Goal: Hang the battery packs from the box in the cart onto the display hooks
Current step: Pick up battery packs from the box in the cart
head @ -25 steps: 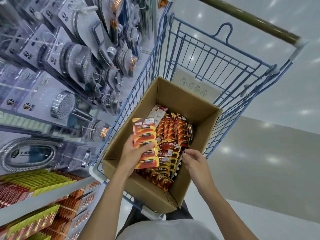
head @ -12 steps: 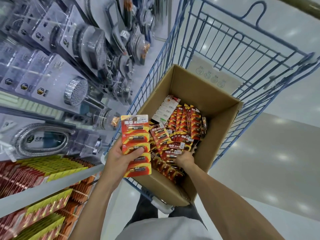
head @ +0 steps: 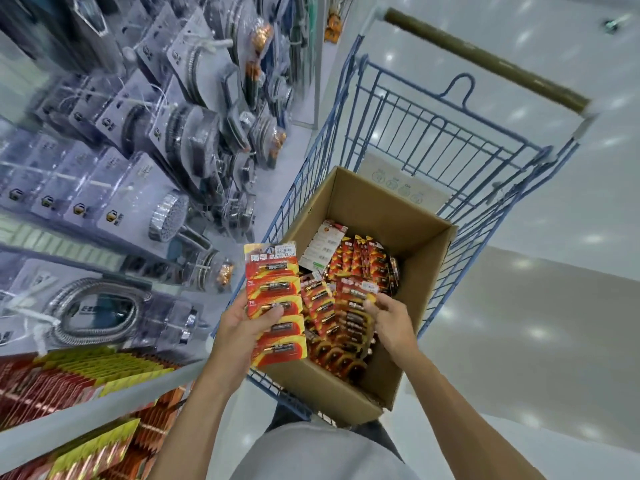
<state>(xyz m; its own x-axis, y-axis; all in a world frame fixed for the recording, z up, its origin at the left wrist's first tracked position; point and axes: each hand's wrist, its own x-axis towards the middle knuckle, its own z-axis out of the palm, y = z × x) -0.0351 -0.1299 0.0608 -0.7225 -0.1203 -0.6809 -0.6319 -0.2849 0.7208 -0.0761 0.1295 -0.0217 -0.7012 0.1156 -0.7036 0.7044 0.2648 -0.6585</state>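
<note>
A brown cardboard box sits in the blue wire cart and holds several red and yellow battery packs. My left hand grips a long strip of battery packs at the box's left edge, thumb across its front. My right hand is over the box and pinches the top of another battery pack strip that stands partly lifted among the others. The display hooks with hung battery packs are at the lower left.
Hooks with packaged shower heads and hoses fill the shelving on the left. A grey shelf rail runs below them. The cart's handle is at the far end. Glossy floor lies to the right.
My left hand has raised its strip of packs up and left, off the box. My right hand reached down into the box, took hold of another strip and is lifting it.
</note>
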